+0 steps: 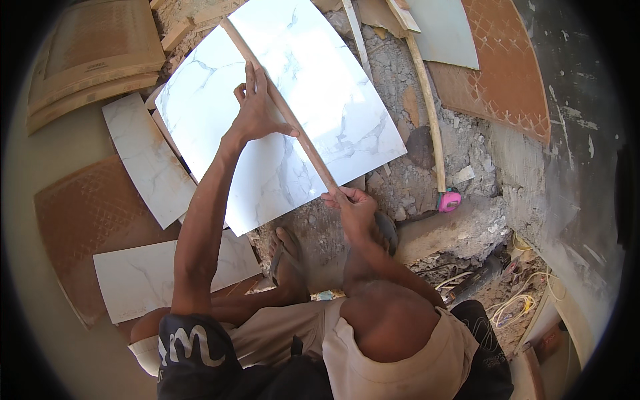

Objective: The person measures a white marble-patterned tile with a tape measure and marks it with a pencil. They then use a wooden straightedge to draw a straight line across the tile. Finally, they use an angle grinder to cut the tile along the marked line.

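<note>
A large glossy white tile (337, 100) with grey marbling lies in front of me. Across it, from the far edge to the near edge, runs a narrow straight wooden strip (279, 100). My left hand (257, 110) presses on this strip with fingers and thumb spread wide, fingertips forward and thumb farther down its length. At the tile's near edge, my right hand (353, 207) is closed in a pinch at the strip's near end. Whether anything small is also between those fingers, I cannot tell.
A pink tape measure (449, 201) sits right of my right hand, by a long wooden stick (430, 113). Brown tiles (493, 73) lean at the far right. Cut white tile pieces (148, 157) and cardboard boxes (100, 47) lie left. Rubble and cables (513, 307) cover the ground.
</note>
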Motion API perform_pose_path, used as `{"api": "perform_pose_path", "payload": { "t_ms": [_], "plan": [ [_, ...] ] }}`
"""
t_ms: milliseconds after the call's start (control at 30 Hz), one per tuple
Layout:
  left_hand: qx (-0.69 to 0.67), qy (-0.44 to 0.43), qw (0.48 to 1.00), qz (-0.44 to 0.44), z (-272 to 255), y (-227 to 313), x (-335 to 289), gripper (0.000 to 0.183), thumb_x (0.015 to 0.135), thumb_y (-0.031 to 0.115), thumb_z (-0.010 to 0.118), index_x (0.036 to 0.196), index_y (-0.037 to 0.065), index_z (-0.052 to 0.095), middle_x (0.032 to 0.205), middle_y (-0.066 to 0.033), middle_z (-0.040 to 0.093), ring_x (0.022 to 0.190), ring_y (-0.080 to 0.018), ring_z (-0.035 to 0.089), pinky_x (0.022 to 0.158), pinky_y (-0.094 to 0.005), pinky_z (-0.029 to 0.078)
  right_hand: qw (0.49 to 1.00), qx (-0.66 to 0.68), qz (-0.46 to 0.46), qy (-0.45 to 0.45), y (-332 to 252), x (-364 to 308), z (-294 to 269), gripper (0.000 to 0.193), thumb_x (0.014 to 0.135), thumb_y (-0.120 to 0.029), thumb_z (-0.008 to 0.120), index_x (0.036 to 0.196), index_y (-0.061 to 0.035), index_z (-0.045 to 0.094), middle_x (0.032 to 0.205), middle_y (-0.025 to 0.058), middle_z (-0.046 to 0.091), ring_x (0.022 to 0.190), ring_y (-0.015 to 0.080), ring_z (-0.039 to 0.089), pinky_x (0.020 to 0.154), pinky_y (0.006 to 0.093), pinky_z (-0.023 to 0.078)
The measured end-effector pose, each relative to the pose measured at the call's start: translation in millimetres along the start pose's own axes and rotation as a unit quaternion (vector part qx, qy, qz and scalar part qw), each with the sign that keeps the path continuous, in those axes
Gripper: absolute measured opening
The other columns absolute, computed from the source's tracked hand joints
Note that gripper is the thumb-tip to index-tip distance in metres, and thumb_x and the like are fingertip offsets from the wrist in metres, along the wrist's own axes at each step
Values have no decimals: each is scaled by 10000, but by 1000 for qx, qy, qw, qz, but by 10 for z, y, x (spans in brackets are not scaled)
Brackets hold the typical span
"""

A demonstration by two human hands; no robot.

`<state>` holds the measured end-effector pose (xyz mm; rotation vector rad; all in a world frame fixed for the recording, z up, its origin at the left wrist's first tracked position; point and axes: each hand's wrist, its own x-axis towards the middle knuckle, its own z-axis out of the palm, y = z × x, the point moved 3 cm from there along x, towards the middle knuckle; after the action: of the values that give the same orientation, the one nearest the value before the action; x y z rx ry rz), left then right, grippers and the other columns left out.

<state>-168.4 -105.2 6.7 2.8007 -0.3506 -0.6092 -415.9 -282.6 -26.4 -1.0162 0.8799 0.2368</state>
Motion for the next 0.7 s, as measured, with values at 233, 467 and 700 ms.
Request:
{"api": "perform_pose_path", "payload": {
  "t_ms": [233, 467, 700],
  "plan": [
    [20, 30, 999, 29, 24, -35, 11, 1728, 292, 663, 961, 1526, -141, 58, 1603, -349, -97, 1456, -524, 73, 1203, -505, 215, 1000, 5, 0, -7, 35, 4, 2, 133, 938, -17, 663, 977, 108, 644, 900, 188, 715, 818, 222, 740, 733, 286, 606],
    [13, 10, 1000, 4, 23, -11, 14, 1730, 287, 662, 961, 1528, -138, 59, 1604, -349, -88, 1472, -507, 54, 1208, -489, 214, 1000, 12, 2, -6, 26, 2, 1, 130, 937, -23, 668, 963, 101, 637, 901, 189, 716, 816, 226, 740, 733, 290, 607],
    [25, 22, 999, 23, 29, -68, 35, 1732, 284, 661, 961, 1519, -155, 60, 1599, -356, -99, 1461, -525, 56, 1189, -511, 245, 1000, -2, 4, 6, 63, 18, 3, 115, 932, 2, 649, 953, 112, 622, 897, 217, 711, 805, 245, 737, 751, 313, 613]
  ]
}}
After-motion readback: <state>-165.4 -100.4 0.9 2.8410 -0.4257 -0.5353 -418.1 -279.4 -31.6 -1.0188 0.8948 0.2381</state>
